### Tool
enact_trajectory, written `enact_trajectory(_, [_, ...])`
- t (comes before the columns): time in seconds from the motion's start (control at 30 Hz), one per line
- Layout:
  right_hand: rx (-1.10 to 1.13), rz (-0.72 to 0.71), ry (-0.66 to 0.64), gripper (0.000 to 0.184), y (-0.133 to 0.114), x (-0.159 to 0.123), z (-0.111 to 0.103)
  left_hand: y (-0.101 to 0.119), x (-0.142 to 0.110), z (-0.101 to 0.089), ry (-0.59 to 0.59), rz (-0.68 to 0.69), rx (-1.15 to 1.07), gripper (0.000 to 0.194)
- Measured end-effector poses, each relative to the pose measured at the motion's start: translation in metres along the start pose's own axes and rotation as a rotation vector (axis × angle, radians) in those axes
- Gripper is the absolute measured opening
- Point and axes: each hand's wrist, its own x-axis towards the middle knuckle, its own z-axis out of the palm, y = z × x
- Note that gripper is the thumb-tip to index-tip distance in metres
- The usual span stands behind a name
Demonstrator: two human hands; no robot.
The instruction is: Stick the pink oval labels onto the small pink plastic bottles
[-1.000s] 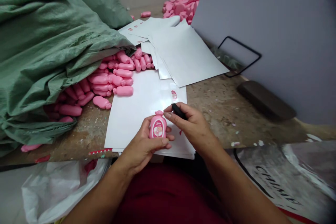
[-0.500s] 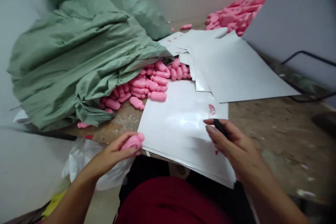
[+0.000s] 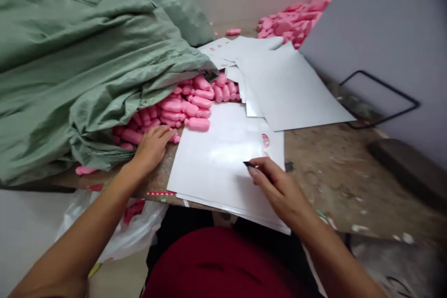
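My left hand (image 3: 151,149) lies over the near edge of a heap of small pink bottle-shaped pieces (image 3: 198,125). Its fingers stretch across one pink piece (image 3: 175,138), which they partly cover. My right hand (image 3: 277,186) pinches a thin black pointed tool (image 3: 249,164), whose exact kind I cannot make out. The tool's tip is above a stack of glossy white sheets (image 3: 199,163). Red-and-pink round stickers (image 3: 266,140) show near the right side of the top sheet, partly hidden by my hand.
A large green cloth sack (image 3: 104,65) spills the pink pieces onto the worn table (image 3: 321,172). More white sheets (image 3: 293,88) lie behind, with another pink pile (image 3: 286,23) at the back. A black wire frame (image 3: 391,86) stands right. Below hangs a plastic bag (image 3: 139,233) holding something pink.
My left hand has let go of the pink piece it held and moved up to the heap by the sack. My right hand keeps the black tool above the sheets. The view has shifted right.
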Motion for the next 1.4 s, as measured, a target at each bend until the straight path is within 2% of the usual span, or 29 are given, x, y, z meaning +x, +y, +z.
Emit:
enact_trajectory(0.07, [-0.073,-0.009,-0.011,0.029,0.001,-0.004,-0.005,-0.002,0.020,0.010,-0.020,0.014,-0.026,0.055])
enact_trajectory(0.13, [-0.125,0.023,0.037,0.029,0.007,-0.008,-0.015,-0.001,0.028,0.009,-0.048,-0.015,-0.004,0.052])
enact_trajectory(0.27, [-0.097,0.173,0.168,0.030,0.030,-0.014,-0.042,0.014,0.013,-0.012,-0.078,-0.144,0.030,0.046])
enact_trajectory(0.33, [-0.067,0.241,0.179,0.028,0.038,-0.015,-0.050,0.025,-0.001,-0.022,-0.077,-0.276,-0.102,0.051])
enact_trajectory(0.43, [-0.058,0.263,0.130,0.028,0.044,-0.016,-0.052,0.034,-0.019,-0.024,-0.175,-0.455,-0.354,0.056])
enact_trajectory(0.5, [-0.070,0.253,0.096,0.028,0.045,-0.015,-0.048,0.035,-0.025,-0.016,-0.173,-0.489,-0.476,0.059])
enact_trajectory(0.6, [-0.085,0.264,0.076,0.032,0.046,-0.014,-0.044,0.036,-0.025,-0.005,-0.105,-0.498,-0.621,0.067])
enact_trajectory(0.77, [-0.023,0.293,0.092,0.036,0.041,-0.013,-0.043,0.048,-0.024,-0.011,-0.231,-0.492,-0.612,0.058])
enact_trajectory(1.03, [0.143,0.392,0.041,0.037,0.032,-0.007,-0.047,0.057,-0.032,-0.010,-0.277,-0.410,-0.409,0.048])
enact_trajectory(1.1, [0.168,0.413,0.040,0.035,0.031,-0.006,-0.048,0.060,-0.035,-0.007,-0.246,-0.358,-0.351,0.046])
enact_trajectory(1.23, [0.230,0.433,0.065,0.035,0.033,-0.005,-0.049,0.065,-0.042,0.005,-0.113,-0.167,-0.335,0.040])
enact_trajectory(1.4, [0.336,0.460,0.065,0.038,0.037,-0.002,-0.052,0.066,-0.045,0.019,-0.073,-0.015,-0.254,0.045])
